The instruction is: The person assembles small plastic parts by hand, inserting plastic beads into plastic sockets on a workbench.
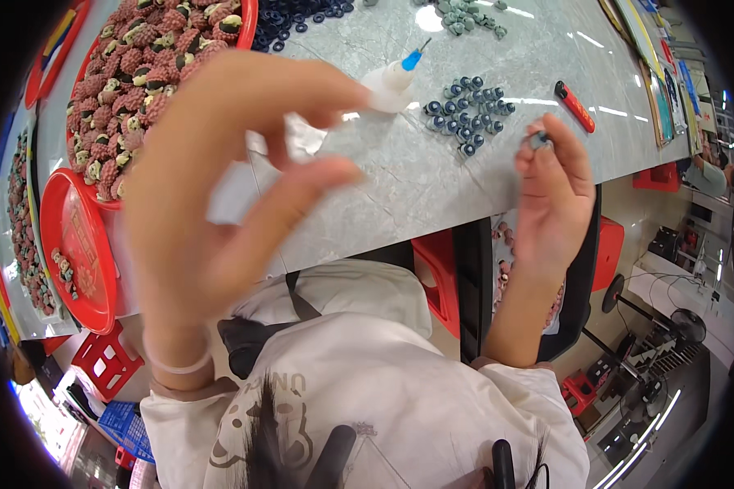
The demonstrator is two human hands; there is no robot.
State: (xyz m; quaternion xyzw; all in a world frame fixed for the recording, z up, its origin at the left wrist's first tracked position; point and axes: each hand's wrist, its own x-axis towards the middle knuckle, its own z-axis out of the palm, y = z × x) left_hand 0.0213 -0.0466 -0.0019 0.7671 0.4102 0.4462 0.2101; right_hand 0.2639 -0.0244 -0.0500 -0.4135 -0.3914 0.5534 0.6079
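Note:
My left hand [220, 179] is raised over the near left of the table, blurred by motion, thumb and fingers apart and nothing seen between them. Its index fingertip overlaps a white squeeze bottle [389, 88] with a blue needle tip; whether they touch I cannot tell. Between thumb and fingers, my right hand [553, 191] pinches a small dark blue and grey piece [540, 140], partly hidden by the fingertips. Left of that hand, several similar blue and grey-green pieces [467, 112] stand in a cluster on the grey table [432, 191].
A red tray [251, 24] heaped with pink figures [143, 69] stands at the left. Below it a red round tray [77, 253] holds a few figures. Dark blue rings [298, 20] and grey-green pieces [469, 16] lie at the back; a red lighter [576, 107] lies right.

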